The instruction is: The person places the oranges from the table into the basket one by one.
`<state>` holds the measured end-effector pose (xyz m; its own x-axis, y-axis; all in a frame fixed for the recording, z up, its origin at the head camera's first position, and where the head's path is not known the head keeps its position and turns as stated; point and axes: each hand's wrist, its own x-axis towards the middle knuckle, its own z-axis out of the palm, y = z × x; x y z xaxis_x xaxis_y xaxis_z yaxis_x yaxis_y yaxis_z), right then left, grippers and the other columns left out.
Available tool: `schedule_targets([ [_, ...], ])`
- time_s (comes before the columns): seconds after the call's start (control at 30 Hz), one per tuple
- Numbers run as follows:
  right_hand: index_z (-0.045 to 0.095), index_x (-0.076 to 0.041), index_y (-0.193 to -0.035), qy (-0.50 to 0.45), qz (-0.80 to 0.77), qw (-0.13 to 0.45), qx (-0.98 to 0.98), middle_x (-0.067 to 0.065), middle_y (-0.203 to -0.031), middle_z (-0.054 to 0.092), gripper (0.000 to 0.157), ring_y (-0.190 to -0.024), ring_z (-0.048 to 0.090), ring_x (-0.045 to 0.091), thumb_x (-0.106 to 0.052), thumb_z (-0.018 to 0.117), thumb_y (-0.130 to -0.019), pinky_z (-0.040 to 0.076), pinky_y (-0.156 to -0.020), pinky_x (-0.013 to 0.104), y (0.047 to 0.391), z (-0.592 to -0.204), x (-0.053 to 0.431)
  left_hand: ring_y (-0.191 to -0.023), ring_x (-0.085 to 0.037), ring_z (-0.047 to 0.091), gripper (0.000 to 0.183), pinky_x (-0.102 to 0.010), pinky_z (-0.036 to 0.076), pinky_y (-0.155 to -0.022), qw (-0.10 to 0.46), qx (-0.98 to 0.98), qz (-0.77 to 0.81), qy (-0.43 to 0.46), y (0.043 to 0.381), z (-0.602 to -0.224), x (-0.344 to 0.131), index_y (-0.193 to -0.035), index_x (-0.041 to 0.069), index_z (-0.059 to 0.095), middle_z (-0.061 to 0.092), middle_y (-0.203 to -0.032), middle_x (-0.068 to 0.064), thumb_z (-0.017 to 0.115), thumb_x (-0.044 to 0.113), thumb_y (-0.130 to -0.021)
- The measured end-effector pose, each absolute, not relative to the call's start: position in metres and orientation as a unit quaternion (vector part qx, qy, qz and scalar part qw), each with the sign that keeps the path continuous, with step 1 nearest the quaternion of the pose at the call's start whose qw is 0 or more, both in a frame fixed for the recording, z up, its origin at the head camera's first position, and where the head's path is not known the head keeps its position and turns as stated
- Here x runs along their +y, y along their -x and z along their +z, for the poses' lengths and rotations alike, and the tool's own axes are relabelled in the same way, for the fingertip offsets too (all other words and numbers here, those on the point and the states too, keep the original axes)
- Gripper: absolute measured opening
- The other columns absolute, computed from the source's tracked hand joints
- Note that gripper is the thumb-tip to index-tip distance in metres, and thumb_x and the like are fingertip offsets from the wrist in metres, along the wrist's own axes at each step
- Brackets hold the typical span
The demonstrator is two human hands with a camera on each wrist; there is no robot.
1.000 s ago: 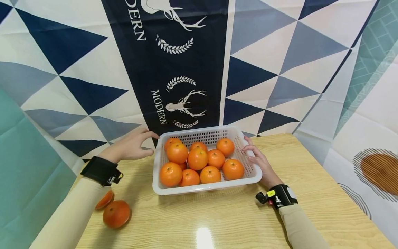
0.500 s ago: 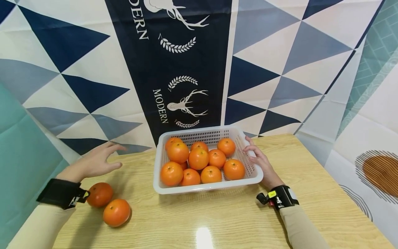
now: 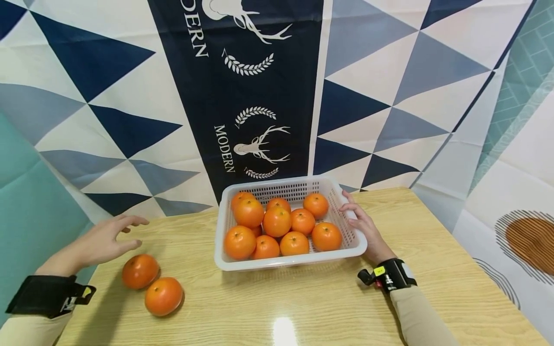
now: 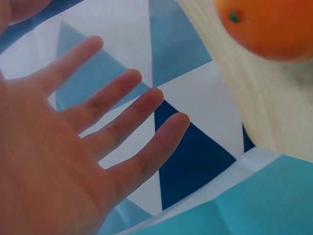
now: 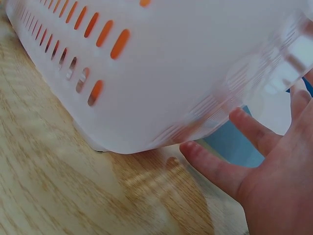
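My left hand point(image 3: 101, 242) hovers at the left of the table with its fingers spread and holds nothing. Beside it, two orange round fruits point(image 3: 140, 271), persimmon-like in shape, lie on the wood. In the left wrist view the bare palm point(image 4: 54, 161) shows, with part of one fruit point(image 4: 274, 29) at the upper right. My right hand point(image 3: 365, 230) holds the right rim of a white slotted plastic basket point(image 3: 285, 262). Its lower fingers lie along the basket's outer wall point(image 5: 161, 88) in the right wrist view. Several orange fruits point(image 3: 277, 222) fill the basket, some stacked on others.
The light wooden table point(image 3: 242, 307) carries the basket near its back edge. A patterned cloth point(image 3: 264, 86) hangs right behind the basket. Teal cloth point(image 3: 34, 202) closes off the left side, and pale cloth point(image 3: 480, 216) the right.
My left hand has moved from the basket's left rim leftward and down to beside the two loose fruits. My right hand and the basket stay in place.
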<state>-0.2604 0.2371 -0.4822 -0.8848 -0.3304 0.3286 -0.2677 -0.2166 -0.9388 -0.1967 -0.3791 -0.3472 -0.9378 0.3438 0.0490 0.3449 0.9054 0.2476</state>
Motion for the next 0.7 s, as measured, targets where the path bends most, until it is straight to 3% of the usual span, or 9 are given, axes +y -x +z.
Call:
schedule_targets([
  [0.33,0.041,0.008,-0.123,0.243,-0.743,0.022,0.624,0.004,-0.171,-0.005,0.024,-0.154,-0.011,0.038,0.0,0.035,-0.101,0.038,-0.111,0.02,0.259,-0.479,0.238,-0.099,-0.035,0.066,0.045,-0.055,0.056,-0.077,-0.011,-0.969,-0.154,0.192,0.19,-0.374,-0.38,-0.125,0.009,0.064,0.066,-0.126,-0.021,0.071,0.031,-0.086],
  [0.6,0.043,0.007,-0.122,0.244,-0.748,0.025,0.617,0.004,-0.171,-0.005,0.025,-0.154,-0.012,0.037,0.001,0.036,-0.099,0.037,-0.112,0.02,0.256,-0.474,0.236,-0.098,-0.032,0.065,0.045,-0.048,0.056,-0.077,-0.089,-0.961,-0.191,0.178,0.185,-0.395,-0.382,-0.126,0.007,0.063,0.066,-0.124,-0.023,0.072,0.026,-0.086],
  [0.7,0.042,0.008,-0.123,0.244,-0.747,0.027,0.618,0.003,-0.171,-0.005,0.025,-0.154,-0.012,0.037,0.0,0.036,-0.1,0.038,-0.112,0.02,0.256,-0.474,0.237,-0.097,-0.03,0.064,0.043,-0.045,0.054,-0.075,-0.092,-0.961,-0.188,0.183,0.184,-0.402,-0.384,-0.122,0.007,0.065,0.068,-0.121,-0.021,0.073,0.023,-0.083],
])
